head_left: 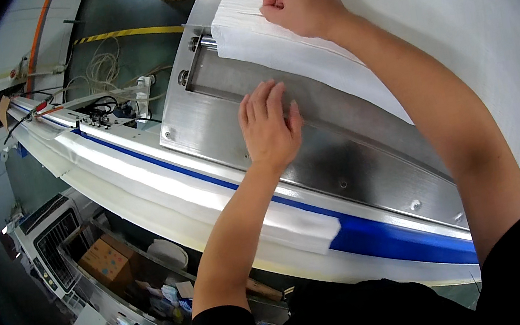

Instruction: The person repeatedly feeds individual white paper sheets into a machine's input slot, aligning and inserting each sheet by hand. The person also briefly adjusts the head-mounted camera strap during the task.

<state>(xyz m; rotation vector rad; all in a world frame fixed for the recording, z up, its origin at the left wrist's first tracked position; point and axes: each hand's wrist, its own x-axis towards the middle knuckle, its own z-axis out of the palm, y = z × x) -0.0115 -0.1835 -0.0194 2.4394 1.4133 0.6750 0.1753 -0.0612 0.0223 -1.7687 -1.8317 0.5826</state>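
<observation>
Black shirt (379, 310) fills the bottom edge of the frame. White cloth (432, 6) covers the upper right, smooth and broad, with fine creases along its left end and a loose edge hanging over the steel plate (370, 169) at centre. At top centre, the right hand (304, 9) rests on that creased end, fingers curled together; whether they pinch cloth, I cannot tell. Mid-frame, the left hand (271, 126) reaches up over the plate, fingers extended, slightly apart, thumb spread.

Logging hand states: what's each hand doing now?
Left hand: open, over the metal plate, holding nothing visible.
Right hand: fingers curled at the layered white sheeting; grip cannot be told.
</observation>
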